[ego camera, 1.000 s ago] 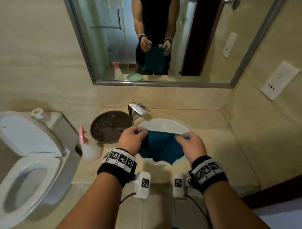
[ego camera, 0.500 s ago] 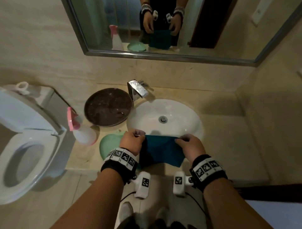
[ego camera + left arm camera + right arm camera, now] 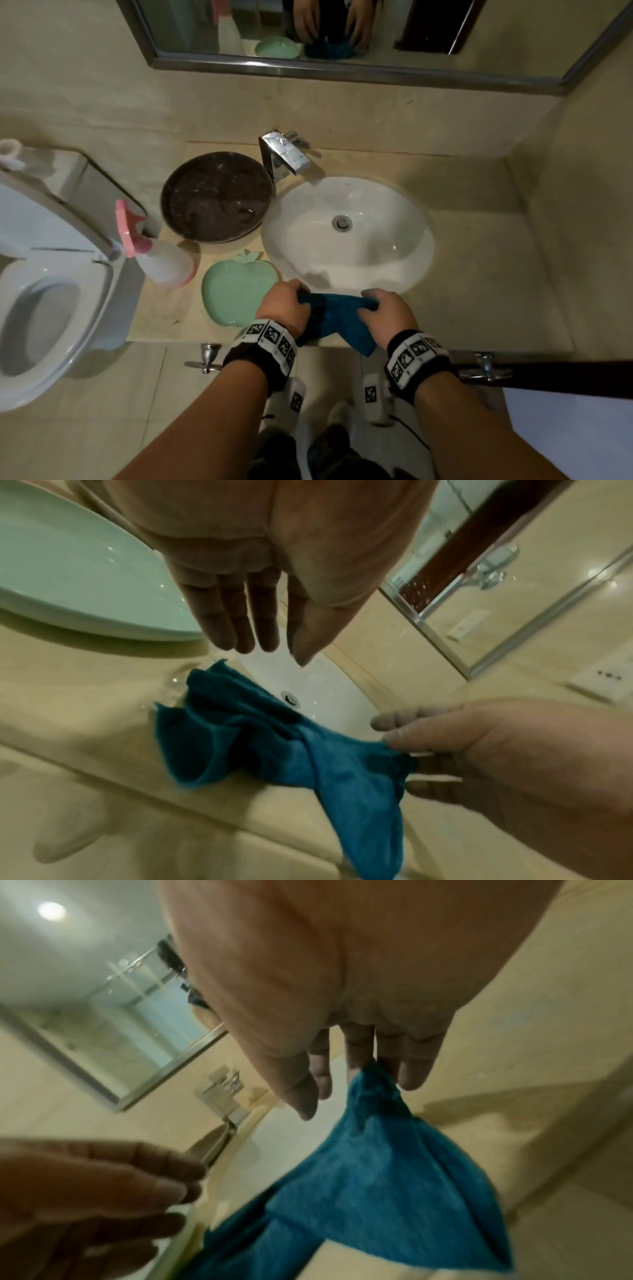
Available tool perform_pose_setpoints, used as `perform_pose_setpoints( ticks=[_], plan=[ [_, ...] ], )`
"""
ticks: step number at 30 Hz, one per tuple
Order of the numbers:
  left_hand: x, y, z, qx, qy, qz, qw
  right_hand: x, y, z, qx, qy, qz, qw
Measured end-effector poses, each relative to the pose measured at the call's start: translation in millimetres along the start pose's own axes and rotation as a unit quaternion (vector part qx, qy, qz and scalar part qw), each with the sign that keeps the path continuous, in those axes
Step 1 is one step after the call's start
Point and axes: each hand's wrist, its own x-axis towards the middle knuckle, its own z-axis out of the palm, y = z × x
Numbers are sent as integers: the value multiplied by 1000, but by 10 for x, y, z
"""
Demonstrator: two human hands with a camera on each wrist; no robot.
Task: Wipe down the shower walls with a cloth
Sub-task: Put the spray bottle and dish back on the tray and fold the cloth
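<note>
Cloth (image 3: pixel 337 317) lies on counter edge just before sink (image 3: pixel 347 233), long axis left-right between your hands. Right hand (image 3: pixel 388 317) pinches its right end. Left hand (image 3: pixel 260 588): fingers straight, released, hovering above left end; regrasp there.

- Beige stone-look walls (image 3: pixel 85 85) surround a beige vanity counter (image 3: pixel 479 274).
- A metal-framed wall mirror (image 3: pixel 342 70) hangs above.
- A white toilet (image 3: pixel 44 308) stands beside the counter.
- Beige floor tiles (image 3: pixel 102 428) lie below.
</note>
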Motion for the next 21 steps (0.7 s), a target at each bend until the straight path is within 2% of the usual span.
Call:
perform_pose_setpoints(
  ticks=[4,8,10,14,17,19,21],
  plan=[
    [-10,-15,143,70,-40,31,996,-102,22,136,-195,0,-42,980],
    [-6,-72,288,133,-97,29,986,-152,162,276,-275,-28,-51,960],
    [-12,-112,352,160,-99,28,982,-148,252,320,-286,-26,-61,956],
    [26,-135,374,187,-84,37,978,-98,330,322,-245,20,-98,964],
    [65,-76,295,121,-82,16,989,-33,295,242,-208,32,-89,974],
    [82,-12,214,50,-73,-15,996,-17,232,153,-68,17,-58,996],
    [101,63,120,-24,-47,-47,997,-14,143,68,73,13,-35,997]
  ],
)
